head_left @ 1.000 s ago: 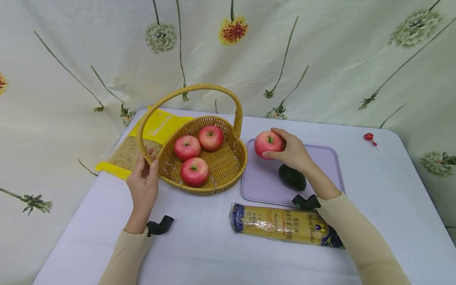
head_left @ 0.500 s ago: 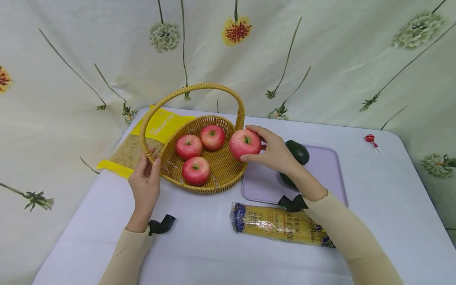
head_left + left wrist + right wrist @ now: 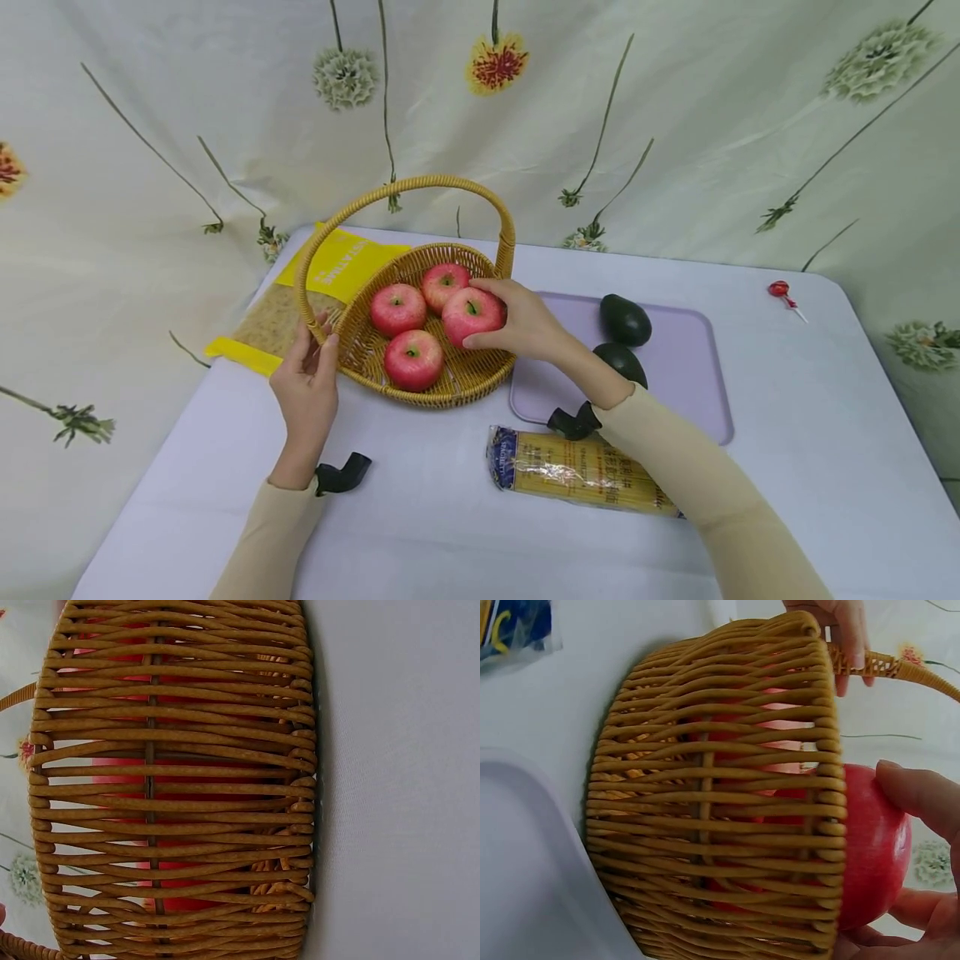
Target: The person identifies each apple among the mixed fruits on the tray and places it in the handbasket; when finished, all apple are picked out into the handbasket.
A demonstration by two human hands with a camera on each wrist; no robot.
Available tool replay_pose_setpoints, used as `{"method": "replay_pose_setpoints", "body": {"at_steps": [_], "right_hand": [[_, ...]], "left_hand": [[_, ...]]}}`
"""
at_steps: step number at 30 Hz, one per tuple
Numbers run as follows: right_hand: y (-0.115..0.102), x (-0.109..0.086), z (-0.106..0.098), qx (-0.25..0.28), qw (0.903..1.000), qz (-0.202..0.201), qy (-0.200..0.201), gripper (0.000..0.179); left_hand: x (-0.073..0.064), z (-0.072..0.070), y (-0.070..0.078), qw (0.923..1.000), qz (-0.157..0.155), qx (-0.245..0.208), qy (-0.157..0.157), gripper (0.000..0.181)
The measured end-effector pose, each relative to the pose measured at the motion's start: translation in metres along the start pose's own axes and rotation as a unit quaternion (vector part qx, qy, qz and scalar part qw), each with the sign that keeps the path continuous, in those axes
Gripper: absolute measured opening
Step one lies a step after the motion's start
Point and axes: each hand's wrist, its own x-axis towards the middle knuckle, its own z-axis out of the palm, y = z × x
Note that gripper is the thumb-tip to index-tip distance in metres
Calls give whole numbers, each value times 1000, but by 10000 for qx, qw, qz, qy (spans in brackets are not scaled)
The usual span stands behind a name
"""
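In the head view a wicker basket point(image 3: 468, 379) with a tall arched handle holds three red apples, among them a front apple point(image 3: 413, 360) and a left apple point(image 3: 397, 309). My left hand point(image 3: 306, 387) grips the lower left end of the basket handle point(image 3: 303, 287). Over the basket's right side, my right hand point(image 3: 525, 321) holds another red apple point(image 3: 472, 317) between thumb and fingers. The right wrist view shows that held apple point(image 3: 874, 847) partly below the rim, behind the woven wall point(image 3: 720, 795). The left wrist view is filled by the basket's side point(image 3: 172, 780).
Right of the basket lies a lilac tray point(image 3: 686, 367) with two avocados, one point(image 3: 626, 320) behind the other. A spaghetti pack point(image 3: 577, 471) lies in front, partly under the right sleeve. A yellow pasta bag point(image 3: 281, 312) is behind left; a red lollipop point(image 3: 780, 290) lies far right.
My right hand has carried the apple leftward from above the tray into the basket's opening. The back avocado has come into view. My left hand stays on the handle.
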Motion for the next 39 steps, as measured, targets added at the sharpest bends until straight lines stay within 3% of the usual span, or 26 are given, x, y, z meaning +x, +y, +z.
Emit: {"method": "replay_pose_setpoints", "body": {"at_steps": [11,17,28,33,39], "right_hand": [[-2,18,24,-992,9945,80,-310,80],[0,28,34,-1333,9887,335,-602,80],[0,29,33,-1378,9835,616,-999,86],[-3,23,28,-1455,9828,584,-975,87],[-11,6,10,-1152,9900,320,-754,86]], "left_hand": [[-1,-1,1,10000,63,68,-6,47],[-1,-1,0,9999,98,11,-20,48],[-1,1,3,9999,93,47,0,47],[0,2,3,10000,88,16,-29,47],[4,0,1,9997,95,101,-199,47]]}}
